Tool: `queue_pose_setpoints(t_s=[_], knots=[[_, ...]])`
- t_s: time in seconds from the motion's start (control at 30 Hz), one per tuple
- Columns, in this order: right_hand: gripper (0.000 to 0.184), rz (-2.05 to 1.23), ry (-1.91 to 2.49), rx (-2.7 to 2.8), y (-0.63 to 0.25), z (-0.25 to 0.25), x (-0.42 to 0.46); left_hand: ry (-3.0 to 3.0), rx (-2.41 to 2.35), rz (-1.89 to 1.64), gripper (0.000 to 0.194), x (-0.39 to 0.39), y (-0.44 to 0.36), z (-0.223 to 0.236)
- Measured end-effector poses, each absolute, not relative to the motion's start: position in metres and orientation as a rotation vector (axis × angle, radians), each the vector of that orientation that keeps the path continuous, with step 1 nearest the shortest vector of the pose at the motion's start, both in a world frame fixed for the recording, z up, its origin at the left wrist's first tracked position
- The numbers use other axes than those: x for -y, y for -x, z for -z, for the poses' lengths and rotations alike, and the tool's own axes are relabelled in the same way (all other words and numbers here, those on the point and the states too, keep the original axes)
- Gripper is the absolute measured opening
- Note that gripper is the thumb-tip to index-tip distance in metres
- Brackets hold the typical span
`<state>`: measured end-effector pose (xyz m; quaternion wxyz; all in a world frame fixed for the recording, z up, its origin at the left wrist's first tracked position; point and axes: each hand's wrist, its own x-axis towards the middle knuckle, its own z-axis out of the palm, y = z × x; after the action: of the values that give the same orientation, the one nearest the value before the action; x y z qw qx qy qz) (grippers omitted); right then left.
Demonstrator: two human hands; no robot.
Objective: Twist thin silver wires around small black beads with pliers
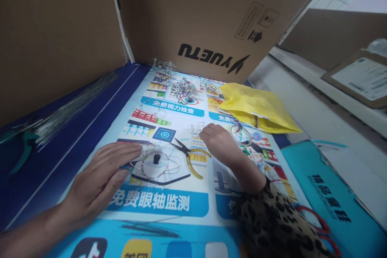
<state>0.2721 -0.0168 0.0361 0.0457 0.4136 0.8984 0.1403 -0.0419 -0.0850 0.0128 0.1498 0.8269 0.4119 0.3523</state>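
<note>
My left hand (98, 179) lies on the printed poster (198, 205) with its fingers stretched out together. Its fingertips reach the edge of a loose tangle of thin wire (169, 164). My right hand (219, 141), below a leopard-print sleeve (272, 217), has its fingers curled closed at a small piece of bent silvery wire (196, 128). The fingertips' inner side is hidden. Between the hands rest yellow-handled pliers (190, 156), jaws spread toward the upper left.
A cardboard box wall (169, 16) rises at the back. Wire scraps (184, 87) lie before it. A yellow bag (256, 107), a ring-shaped coil (246, 139), red-handled scissors (317, 219) and a teal box (329, 185) are rightward. Leftward are wire lengths (72, 109) and teal-handled pliers (26, 149).
</note>
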Motion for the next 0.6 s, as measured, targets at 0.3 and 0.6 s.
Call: queue_pose_setpoints(t_s=[0.3,0.6], knots=[[0.016,-0.446,-1.367,-2.669,-0.267,-0.033,0.020,-2.335,-1.179,-1.167,0.029,0.083,0.037,-0.020],[0.020,0.210,-1.523,-3.290,-0.242,-0.020,0.039,-2.218,-1.388,-1.114,0.020,0.075,0.040,-0.012]])
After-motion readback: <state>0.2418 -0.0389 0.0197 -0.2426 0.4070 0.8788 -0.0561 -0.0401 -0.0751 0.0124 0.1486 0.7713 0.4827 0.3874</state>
